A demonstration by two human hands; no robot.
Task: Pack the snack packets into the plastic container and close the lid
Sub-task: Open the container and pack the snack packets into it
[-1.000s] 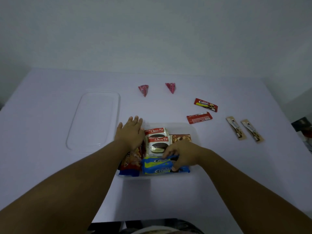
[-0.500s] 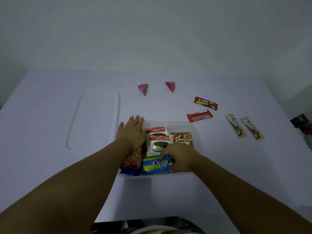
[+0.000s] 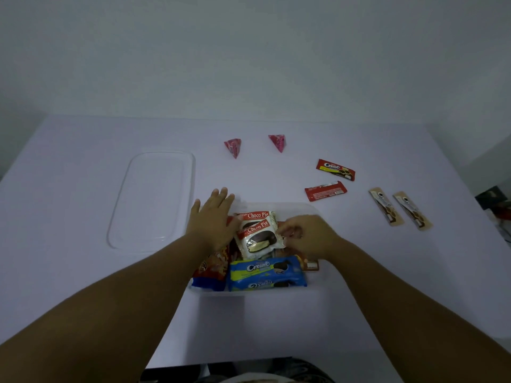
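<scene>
The clear plastic container (image 3: 300, 208) sits mid-table and holds two Choco Pie packets (image 3: 258, 240), two blue Cream-O packets (image 3: 265, 269), an orange snack bag (image 3: 214, 265) and a brown packet (image 3: 311, 264). My left hand (image 3: 214, 217) lies flat with fingers spread over the container's left side. My right hand (image 3: 307, 234) pinches the right edge of the front Choco Pie packet, which is tilted. The clear lid (image 3: 154, 200) lies flat to the left of the container.
Loose on the table behind and right of the container are two pink triangular packets (image 3: 233, 147) (image 3: 278, 142), two red Cream-O packets (image 3: 335, 169) (image 3: 325, 191) and two beige stick packets (image 3: 385, 205) (image 3: 412, 210). Dark objects (image 3: 495, 200) sit past the table's right edge.
My right hand let go of the blue Cream-O packet, now lying at the container's front, and moved up to the front Choco Pie packet, which has tilted. My left hand stayed put.
</scene>
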